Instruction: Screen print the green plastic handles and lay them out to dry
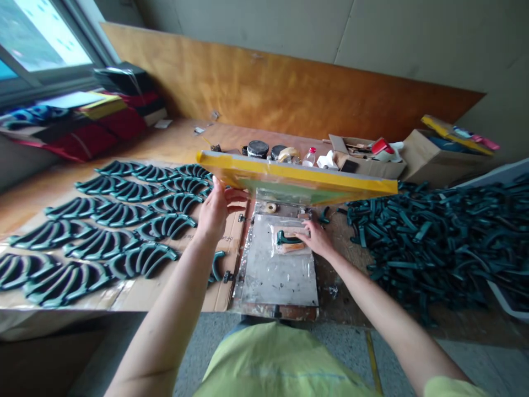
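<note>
1. My right hand (pixel 318 238) is at the right end of 1 green handle (pixel 282 238), fingers loosely bent; I can't tell if they pinch it or only touch.
2. That handle lies on its side on a small orange-toned rest (pixel 291 247), mid-way across the grey plate (pixel 264 281), probably so it sits level and in the same spot each time.
3. My left hand (pixel 214 212) is at the left end of the yellow-edged frame (pixel 297 175), thumb and fingers apart; whether it bears any weight I can't tell. The frame stands tilted up beyond the plate, which seems meant to leave room for my right hand.
4. On my left, handles are fanned in rows (pixel 124 215) on cardboard (pixel 231 242), perhaps to keep their faces from rubbing. On my right is a loose heap (pixel 430 237), within easy reach, I'd judge.
5. The plate is speckled and smeared, with a tape roll (pixel 270 207) by its far edge.
6. Behind: brown tabletop (pixel 165 143), a leaning wooden board (pixel 289 88), a red-capped bottle (pixel 309 157), 2 cartons at right, and a window (pixel 49 38) at left.
</note>
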A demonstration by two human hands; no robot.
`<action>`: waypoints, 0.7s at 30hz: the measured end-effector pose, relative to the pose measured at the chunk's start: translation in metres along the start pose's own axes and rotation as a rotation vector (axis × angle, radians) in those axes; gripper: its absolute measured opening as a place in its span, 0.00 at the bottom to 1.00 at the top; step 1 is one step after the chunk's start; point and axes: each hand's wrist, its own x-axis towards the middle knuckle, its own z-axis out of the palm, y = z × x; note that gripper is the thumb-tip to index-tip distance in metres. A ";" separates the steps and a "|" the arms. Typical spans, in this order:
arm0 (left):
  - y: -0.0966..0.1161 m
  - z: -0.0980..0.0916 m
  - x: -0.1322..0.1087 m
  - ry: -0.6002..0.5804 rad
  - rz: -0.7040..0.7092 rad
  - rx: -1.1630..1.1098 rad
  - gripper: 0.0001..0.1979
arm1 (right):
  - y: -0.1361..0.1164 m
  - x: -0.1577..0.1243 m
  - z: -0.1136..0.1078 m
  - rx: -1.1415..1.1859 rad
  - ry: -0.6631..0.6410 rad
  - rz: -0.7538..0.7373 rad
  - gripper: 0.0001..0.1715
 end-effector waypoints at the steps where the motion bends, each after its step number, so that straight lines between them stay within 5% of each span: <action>1: -0.002 0.002 0.000 0.033 0.010 -0.027 0.23 | -0.007 -0.005 0.005 -0.007 -0.049 -0.057 0.22; 4: -0.032 0.007 -0.026 0.109 -0.075 -0.021 0.23 | -0.031 -0.014 0.005 -0.036 -0.120 -0.146 0.10; 8: -0.101 0.015 -0.094 -0.145 -0.666 0.092 0.30 | -0.078 -0.036 0.001 -0.027 -0.011 -0.247 0.06; 12: -0.146 0.007 -0.136 0.030 -0.729 -0.038 0.22 | -0.088 -0.051 0.012 0.029 -0.127 -0.594 0.12; 14: -0.156 -0.016 -0.142 0.170 -0.669 -0.028 0.22 | -0.052 -0.049 0.007 0.030 -0.156 -0.517 0.13; 18: -0.165 -0.090 -0.153 0.561 -0.534 0.109 0.20 | 0.079 -0.037 -0.022 -0.262 -0.176 0.034 0.23; 21: -0.172 -0.138 -0.171 0.765 -0.542 0.306 0.21 | 0.169 -0.038 -0.035 -0.448 -0.285 0.151 0.23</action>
